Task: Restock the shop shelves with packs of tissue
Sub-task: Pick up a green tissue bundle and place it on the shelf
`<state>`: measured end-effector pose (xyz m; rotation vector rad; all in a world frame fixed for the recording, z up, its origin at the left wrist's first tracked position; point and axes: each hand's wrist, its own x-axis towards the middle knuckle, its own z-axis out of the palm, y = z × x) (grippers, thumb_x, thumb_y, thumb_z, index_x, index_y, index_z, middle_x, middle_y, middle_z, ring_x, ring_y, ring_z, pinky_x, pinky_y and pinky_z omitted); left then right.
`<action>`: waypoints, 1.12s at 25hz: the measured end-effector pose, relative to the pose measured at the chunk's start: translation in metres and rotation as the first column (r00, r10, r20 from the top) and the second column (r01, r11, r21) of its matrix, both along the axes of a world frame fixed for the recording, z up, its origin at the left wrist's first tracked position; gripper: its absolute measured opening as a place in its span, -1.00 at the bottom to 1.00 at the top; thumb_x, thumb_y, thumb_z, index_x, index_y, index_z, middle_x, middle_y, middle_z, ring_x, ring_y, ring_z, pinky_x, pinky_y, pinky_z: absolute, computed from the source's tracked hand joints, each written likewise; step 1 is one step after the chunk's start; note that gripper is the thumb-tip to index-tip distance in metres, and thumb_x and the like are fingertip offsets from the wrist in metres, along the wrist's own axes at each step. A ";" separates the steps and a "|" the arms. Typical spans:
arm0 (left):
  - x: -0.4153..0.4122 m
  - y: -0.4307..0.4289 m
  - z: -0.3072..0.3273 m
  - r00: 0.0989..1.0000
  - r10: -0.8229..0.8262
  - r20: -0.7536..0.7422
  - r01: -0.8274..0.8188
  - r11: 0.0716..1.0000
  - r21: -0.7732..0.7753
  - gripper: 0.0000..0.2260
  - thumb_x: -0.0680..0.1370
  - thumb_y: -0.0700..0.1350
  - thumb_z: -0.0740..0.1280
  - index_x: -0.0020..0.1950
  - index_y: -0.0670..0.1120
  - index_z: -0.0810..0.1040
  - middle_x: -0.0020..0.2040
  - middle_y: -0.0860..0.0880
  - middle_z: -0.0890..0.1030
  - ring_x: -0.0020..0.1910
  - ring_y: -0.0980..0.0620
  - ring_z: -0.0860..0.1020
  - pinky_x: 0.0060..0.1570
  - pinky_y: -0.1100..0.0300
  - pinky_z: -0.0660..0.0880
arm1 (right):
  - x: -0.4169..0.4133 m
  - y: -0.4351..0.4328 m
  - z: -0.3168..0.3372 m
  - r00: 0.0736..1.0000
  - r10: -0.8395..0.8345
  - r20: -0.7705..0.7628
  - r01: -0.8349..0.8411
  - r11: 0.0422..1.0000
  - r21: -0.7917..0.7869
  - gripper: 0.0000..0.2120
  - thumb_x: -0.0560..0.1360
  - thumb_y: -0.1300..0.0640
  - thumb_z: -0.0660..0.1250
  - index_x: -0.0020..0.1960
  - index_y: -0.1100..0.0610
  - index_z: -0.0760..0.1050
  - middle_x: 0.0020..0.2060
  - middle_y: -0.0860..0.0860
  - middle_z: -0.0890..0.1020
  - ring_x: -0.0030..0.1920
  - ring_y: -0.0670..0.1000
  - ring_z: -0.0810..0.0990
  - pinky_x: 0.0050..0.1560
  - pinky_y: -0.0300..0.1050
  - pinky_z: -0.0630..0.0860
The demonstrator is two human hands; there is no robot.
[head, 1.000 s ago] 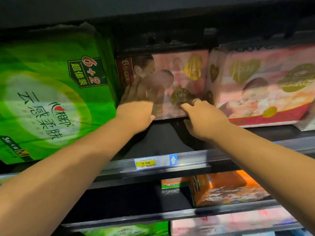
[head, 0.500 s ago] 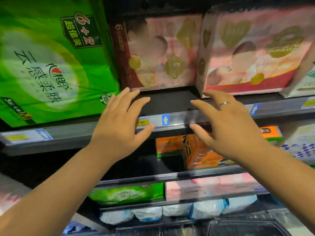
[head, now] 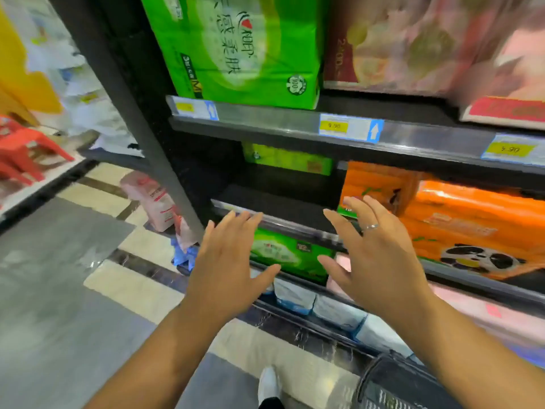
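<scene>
Dropped from the upper shelf (head: 265,121), left hand (head: 227,261) and right hand (head: 374,261) flank the green tissue pack (head: 290,255) at 9 and 3 o'clock, grips spread.

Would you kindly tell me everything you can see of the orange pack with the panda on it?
The orange pack is a big, soft-looking bundle in glossy plastic wrap. A black-and-white panda is printed low on its front, with small green leaves. It lies on the shelf at the right, just under the price rail, and its right end runs out of frame. The open right hand hovers before its left end; whether they touch cannot be told.
</scene>
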<state>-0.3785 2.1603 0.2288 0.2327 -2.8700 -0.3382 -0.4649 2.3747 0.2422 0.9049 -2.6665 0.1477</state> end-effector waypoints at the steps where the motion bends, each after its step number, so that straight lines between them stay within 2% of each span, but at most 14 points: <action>1: 0.023 -0.009 -0.007 0.997 0.062 0.040 -0.062 0.998 0.022 -0.26 0.40 0.30 0.37 0.48 0.05 0.22 0.43 -0.01 0.38 0.42 -0.09 0.32 0.41 -0.21 0.23 | 0.009 -0.015 -0.009 0.999 0.032 0.030 -0.033 0.999 0.014 -0.37 0.41 -0.25 0.35 0.39 0.03 0.43 0.37 0.20 0.43 0.40 0.27 0.35 0.30 0.25 0.39; 5: 0.118 -0.055 -0.030 0.952 0.280 0.123 -0.283 0.959 0.011 -0.27 0.41 0.35 0.24 0.47 -0.01 0.29 0.39 -0.08 0.43 0.37 -0.18 0.38 0.38 -0.21 0.28 | 0.055 -0.089 -0.034 0.972 0.176 0.154 -0.184 0.982 0.042 -0.31 0.33 -0.25 0.43 0.37 0.04 0.44 0.35 0.23 0.43 0.37 0.31 0.37 0.29 0.27 0.36; 8: 0.170 -0.095 -0.040 0.907 0.389 0.164 -0.398 0.917 0.025 -0.21 0.42 0.39 0.11 0.55 0.02 0.13 0.52 -0.05 0.26 0.50 -0.12 0.18 0.48 -0.11 0.09 | 0.084 -0.148 -0.046 0.940 0.278 0.198 -0.293 0.955 0.051 -0.31 0.32 -0.28 0.35 0.36 0.03 0.45 0.32 0.24 0.46 0.34 0.33 0.40 0.26 0.29 0.39; 10: 0.205 -0.131 -0.048 0.866 0.465 0.183 -0.483 0.873 0.065 -0.22 0.43 0.35 0.16 0.56 0.02 0.08 0.55 -0.02 0.18 0.53 -0.10 0.11 0.50 -0.05 0.02 | 0.104 -0.197 -0.051 0.914 0.354 0.200 -0.369 0.928 0.044 -0.31 0.30 -0.29 0.36 0.34 0.03 0.47 0.31 0.24 0.47 0.31 0.33 0.43 0.22 0.30 0.43; 12: 0.239 -0.172 -0.055 0.832 0.533 0.154 -0.548 0.833 0.075 -0.26 0.42 0.33 0.19 0.53 0.03 0.19 0.50 -0.02 0.29 0.48 -0.13 0.23 0.46 -0.07 0.14 | 0.129 -0.252 -0.055 0.892 0.406 0.200 -0.426 0.902 0.071 -0.29 0.29 -0.28 0.44 0.34 0.03 0.48 0.30 0.23 0.48 0.29 0.33 0.45 0.20 0.29 0.45; 14: 0.274 -0.218 -0.059 0.784 0.603 0.147 -0.615 0.786 0.060 -0.28 0.41 0.33 0.22 0.50 0.04 0.24 0.45 -0.03 0.37 0.41 -0.12 0.33 0.41 -0.06 0.22 | 0.153 -0.311 -0.059 0.863 0.460 0.208 -0.484 0.871 0.085 -0.27 0.28 -0.30 0.44 0.35 0.02 0.46 0.31 0.22 0.48 0.29 0.32 0.45 0.21 0.30 0.45; 18: 0.336 -0.303 -0.054 0.725 0.671 0.156 -0.686 0.725 0.067 -0.27 0.45 0.33 0.24 0.53 0.04 0.16 0.49 0.01 0.29 0.43 -0.04 0.29 0.43 0.03 0.17 | 0.203 -0.423 -0.067 0.780 0.547 0.304 -0.595 0.798 0.094 -0.27 0.43 -0.35 0.25 0.50 -0.08 0.19 0.48 0.13 0.24 0.46 0.24 0.21 0.41 0.22 0.25; 19: 0.352 -0.327 -0.054 0.710 0.688 0.151 -0.702 0.708 0.076 -0.27 0.46 0.32 0.24 0.53 0.04 0.14 0.50 0.01 0.27 0.45 -0.04 0.26 0.44 0.04 0.15 | 0.217 -0.452 -0.068 0.759 0.565 0.322 -0.617 0.783 0.080 -0.27 0.43 -0.35 0.25 0.51 -0.09 0.17 0.49 0.12 0.22 0.47 0.23 0.20 0.41 0.21 0.24; 22: 0.398 -0.393 -0.061 0.675 0.723 0.143 -0.734 0.677 0.043 -0.27 0.46 0.32 0.23 0.51 -0.03 0.21 0.45 -0.08 0.36 0.41 -0.12 0.34 0.41 -0.04 0.26 | 0.259 -0.538 -0.073 0.698 0.635 0.332 -0.682 0.731 0.037 -0.28 0.37 -0.29 0.37 0.44 -0.02 0.32 0.40 0.18 0.36 0.36 0.30 0.34 0.28 0.25 0.37; 24: 0.420 -0.430 -0.066 0.633 0.756 0.170 -0.771 0.635 0.047 -0.28 0.45 0.29 0.27 0.50 -0.05 0.23 0.43 -0.10 0.38 0.39 -0.13 0.35 0.39 -0.09 0.29 | 0.279 -0.587 -0.078 0.660 0.672 0.337 -0.719 0.695 0.023 -0.28 0.36 -0.28 0.36 0.43 0.00 0.35 0.37 0.19 0.40 0.33 0.32 0.37 0.22 0.26 0.40; 28: 0.467 -0.527 -0.080 0.511 0.835 0.207 -0.859 0.502 0.094 -0.26 0.46 0.31 0.20 0.53 -0.01 0.13 0.48 -0.05 0.28 0.45 -0.09 0.25 0.44 -0.06 0.19 | 0.320 -0.716 -0.093 0.559 0.704 0.438 -0.794 0.607 0.039 -0.25 0.44 -0.30 0.28 0.53 -0.07 0.15 0.50 0.10 0.22 0.47 0.21 0.17 0.36 0.16 0.26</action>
